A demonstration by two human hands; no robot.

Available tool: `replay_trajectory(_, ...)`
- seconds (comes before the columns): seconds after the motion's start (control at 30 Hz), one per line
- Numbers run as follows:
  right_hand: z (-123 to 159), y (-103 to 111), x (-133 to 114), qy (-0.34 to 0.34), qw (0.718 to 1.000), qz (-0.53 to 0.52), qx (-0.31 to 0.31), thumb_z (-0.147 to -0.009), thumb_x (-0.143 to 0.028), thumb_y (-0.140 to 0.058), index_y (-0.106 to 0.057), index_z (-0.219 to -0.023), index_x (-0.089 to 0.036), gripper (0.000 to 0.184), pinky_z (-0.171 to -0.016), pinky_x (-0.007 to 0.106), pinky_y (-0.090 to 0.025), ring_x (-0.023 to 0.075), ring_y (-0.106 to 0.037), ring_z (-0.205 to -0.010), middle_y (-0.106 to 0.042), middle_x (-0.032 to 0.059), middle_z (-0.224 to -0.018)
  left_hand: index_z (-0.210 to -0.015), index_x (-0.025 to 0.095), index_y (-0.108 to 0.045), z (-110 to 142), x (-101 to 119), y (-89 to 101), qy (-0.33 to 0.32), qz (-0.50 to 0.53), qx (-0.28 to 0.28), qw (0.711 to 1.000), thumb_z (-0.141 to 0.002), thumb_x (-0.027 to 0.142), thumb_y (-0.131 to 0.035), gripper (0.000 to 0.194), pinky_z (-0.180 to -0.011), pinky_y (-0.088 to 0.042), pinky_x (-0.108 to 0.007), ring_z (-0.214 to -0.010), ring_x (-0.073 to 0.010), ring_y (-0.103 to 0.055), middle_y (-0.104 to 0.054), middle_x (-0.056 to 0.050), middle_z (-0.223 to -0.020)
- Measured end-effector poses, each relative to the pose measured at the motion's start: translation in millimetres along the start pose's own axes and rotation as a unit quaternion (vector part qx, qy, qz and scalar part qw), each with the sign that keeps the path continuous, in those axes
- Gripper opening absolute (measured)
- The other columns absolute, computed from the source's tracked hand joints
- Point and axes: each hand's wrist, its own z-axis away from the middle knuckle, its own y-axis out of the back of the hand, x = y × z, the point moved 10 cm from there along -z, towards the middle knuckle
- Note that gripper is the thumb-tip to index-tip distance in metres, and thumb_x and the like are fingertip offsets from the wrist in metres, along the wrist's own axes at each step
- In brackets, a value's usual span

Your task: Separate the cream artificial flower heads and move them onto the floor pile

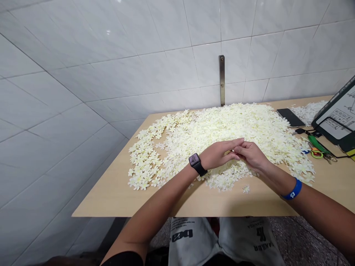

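grip joins hands (219, 154) over flowers (230, 123), lettered fabric (194, 240) below.

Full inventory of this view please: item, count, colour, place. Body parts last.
white flowers: too many to count, yellowish centres, heaped across table
single flower: one, white, near front edge
table: one, light wood, under the flowers
phone: one, black, right of heap
small pieces: uncounted, white, behind phone
printed panel: one, black and white, far right
green-handled tool: one, before panel
metal strip: one, upright on wall
wall tiles: many, pale grey, behind table
watch: one, dark, left wrist
wristband: one, blue, right forearm
left hand, right hand: two, fingers meeting over heap; anything held unclear
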Motion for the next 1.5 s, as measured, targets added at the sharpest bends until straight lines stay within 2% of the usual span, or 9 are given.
replay_trajectory(0.13,2,-2,-15,0.043,0.999,0.017,-0.017,-0.066,-0.056,-0.089,-0.079,-0.075,-0.017,0.041,-0.084,0.041,-0.061,0.0197,-0.072,-0.074,-0.075,0.0056,-0.073,-0.147,0.029,-0.051,-2,4,10.7,-0.011,0.026,0.051,0.998,-0.101,0.017,-0.051,0.047,-0.102,-0.061,-0.037,-0.126,-0.0194,-0.067,-0.062,-0.006,-0.143)
replay_trajectory(0.27,7,-17,-13,0.006,0.996,-0.019,-0.082,-0.068,-0.057,-0.088,-0.080,-0.089,-0.018,0.045,-0.089,0.041,-0.062,0.0225,-0.075,-0.090,-0.079,0.0095,-0.094,-0.122,0.026,-0.071,2,8,24.4,-0.053,0.002,0.143,0.988,-0.100,0.016,-0.054,0.029,-0.098,-0.063,-0.032,-0.119,-0.0166,-0.071,-0.073,-0.003,-0.128)
replay_trajectory(0.4,8,-21,-5,-0.029,0.995,-0.031,-0.092,-0.064,-0.052,-0.092,-0.080,-0.084,-0.016,0.043,-0.085,0.036,-0.063,0.0220,-0.076,-0.089,-0.080,0.0098,-0.089,-0.133,0.022,-0.062,3,19,15.5,-0.100,-0.069,0.125,0.985,-0.100,0.020,-0.056,0.034,-0.107,-0.059,-0.039,-0.132,-0.0207,-0.063,-0.070,-0.007,-0.133)
replay_trajectory(0.6,5,-10,-20,0.055,0.994,0.079,-0.049,-0.070,-0.054,-0.087,-0.079,-0.077,-0.017,0.038,-0.081,0.040,-0.063,0.0224,-0.075,-0.077,-0.076,0.0062,-0.075,-0.157,0.021,-0.034,7,20,9.2,-0.110,-0.035,0.082,0.990,-0.101,0.019,-0.050,0.058,-0.116,-0.052,-0.046,-0.141,-0.0232,-0.054,-0.054,-0.016,-0.151)
replay_trajectory(0.73,7,-19,-19,0.054,0.989,0.111,-0.088,-0.074,-0.060,-0.082,-0.080,-0.078,-0.018,0.042,-0.085,0.044,-0.064,0.0224,-0.074,-0.075,-0.075,0.0056,-0.077,-0.146,0.029,-0.052,14,11,17.9,-0.080,0.004,0.117,0.990,-0.100,0.015,-0.053,0.048,-0.107,-0.059,-0.039,-0.128,-0.0181,-0.065,-0.067,-0.008,-0.139)
replay_trajectory(0.97,16,-33,5,-0.043,0.992,0.025,-0.116,-0.072,-0.060,-0.084,-0.078,-0.077,-0.016,0.045,-0.091,0.039,-0.063,0.0180,-0.072,-0.075,-0.074,0.0061,-0.079,-0.109,0.021,-0.073,29,13,24.5,-0.064,-0.017,0.198,0.978,-0.097,0.027,-0.064,0.016,-0.086,-0.066,-0.026,-0.101,-0.0151,-0.077,-0.079,-0.005,-0.112)
replay_trajectory(1.17,17,-26,-5,-0.021,0.998,0.035,-0.055,-0.068,-0.052,-0.089,-0.077,-0.068,-0.018,0.037,-0.084,0.035,-0.063,0.0163,-0.069,-0.072,-0.072,0.0041,-0.070,-0.137,0.025,-0.061,29,11,16.0,-0.084,-0.025,0.178,0.980,-0.097,0.034,-0.064,0.041,-0.096,-0.063,-0.029,-0.114,-0.0171,-0.073,-0.070,-0.007,-0.133)
replay_trajectory(1.33,11,-12,-22,0.031,0.997,0.069,-0.019,-0.067,-0.051,-0.090,-0.081,-0.080,-0.019,0.035,-0.090,0.039,-0.062,0.0193,-0.074,-0.080,-0.077,0.0057,-0.080,-0.158,0.030,-0.033,24,4,9.3,-0.091,-0.007,0.123,0.988,-0.103,0.013,-0.044,0.059,-0.111,-0.056,-0.036,-0.142,-0.0180,-0.053,-0.050,-0.007,-0.156)
replay_trajectory(1.5,10,-21,-15,0.007,0.992,0.071,-0.104,-0.074,-0.057,-0.084,-0.082,-0.094,-0.021,0.041,-0.097,0.045,-0.061,0.0227,-0.076,-0.093,-0.079,0.0073,-0.096,-0.137,0.026,-0.061,30,0,22.2,-0.059,-0.026,0.185,0.981,-0.099,0.015,-0.056,0.040,-0.098,-0.063,-0.030,-0.119,-0.0156,-0.071,-0.070,-0.006,-0.134)
